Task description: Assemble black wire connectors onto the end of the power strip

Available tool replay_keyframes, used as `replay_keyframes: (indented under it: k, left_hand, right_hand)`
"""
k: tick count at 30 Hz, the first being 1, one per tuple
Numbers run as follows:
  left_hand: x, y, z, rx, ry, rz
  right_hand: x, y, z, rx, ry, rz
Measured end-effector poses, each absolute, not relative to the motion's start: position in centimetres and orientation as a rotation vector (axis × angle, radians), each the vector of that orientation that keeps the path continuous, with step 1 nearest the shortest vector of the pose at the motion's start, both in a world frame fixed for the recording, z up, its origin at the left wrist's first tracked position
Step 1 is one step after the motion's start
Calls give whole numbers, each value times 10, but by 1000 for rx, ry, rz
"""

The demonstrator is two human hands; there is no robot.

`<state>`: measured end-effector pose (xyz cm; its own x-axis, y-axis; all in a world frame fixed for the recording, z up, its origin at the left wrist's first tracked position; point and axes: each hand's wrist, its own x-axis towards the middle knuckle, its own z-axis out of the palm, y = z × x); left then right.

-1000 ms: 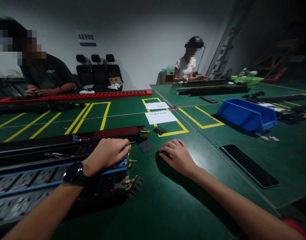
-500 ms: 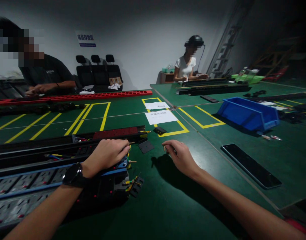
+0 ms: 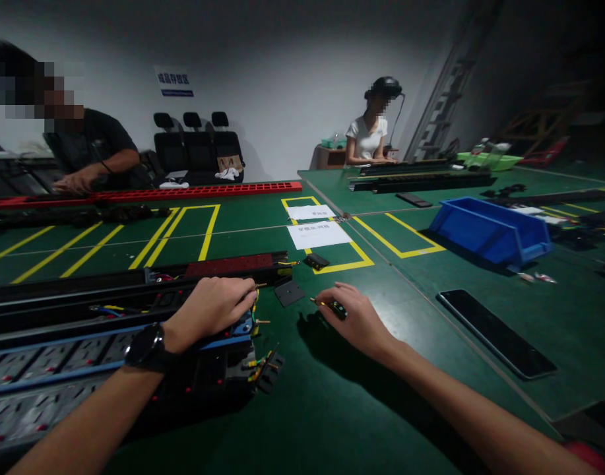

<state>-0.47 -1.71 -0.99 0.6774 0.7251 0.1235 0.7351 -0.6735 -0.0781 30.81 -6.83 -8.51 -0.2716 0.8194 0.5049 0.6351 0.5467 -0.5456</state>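
My left hand (image 3: pixel 218 305) lies over the end of a long black rail (image 3: pixel 193 359) with blue edges and grey panels, its fingers closed around the end; their tips are partly hidden. Brass pins and yellow-green wires (image 3: pixel 255 315) stick out beside those fingers. Over the green table, my right hand (image 3: pixel 351 315) pinches a small brass pin (image 3: pixel 314 301) between thumb and fingers. Between both hands lies a flat black plate (image 3: pixel 289 293). A small black block (image 3: pixel 316 261) sits just behind it. Another black end piece (image 3: pixel 270 371) hangs by wires at the rail's near corner.
A phone (image 3: pixel 495 333) and a blue bin (image 3: pixel 490 231) are on the right. White paper sheets (image 3: pixel 319 234) lie within yellow tape lines. Behind stretches a red slotted rail (image 3: pixel 223 190). One co-worker (image 3: pixel 104 145) is at back left, another (image 3: pixel 366 138) across the table.
My right hand has turned slightly, and the brass pin in it now points left instead of downward. My left hand has stayed in place. The far co-worker's raised hand has come down.
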Motion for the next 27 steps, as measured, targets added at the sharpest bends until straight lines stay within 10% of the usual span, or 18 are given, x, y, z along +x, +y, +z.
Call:
replay_keyframes:
  k: [27]
  left_hand:
    - [-6,-20,-12,-2749,-1268,-193]
  right_hand:
    - [296,-81,-89,-993,-2259,399]
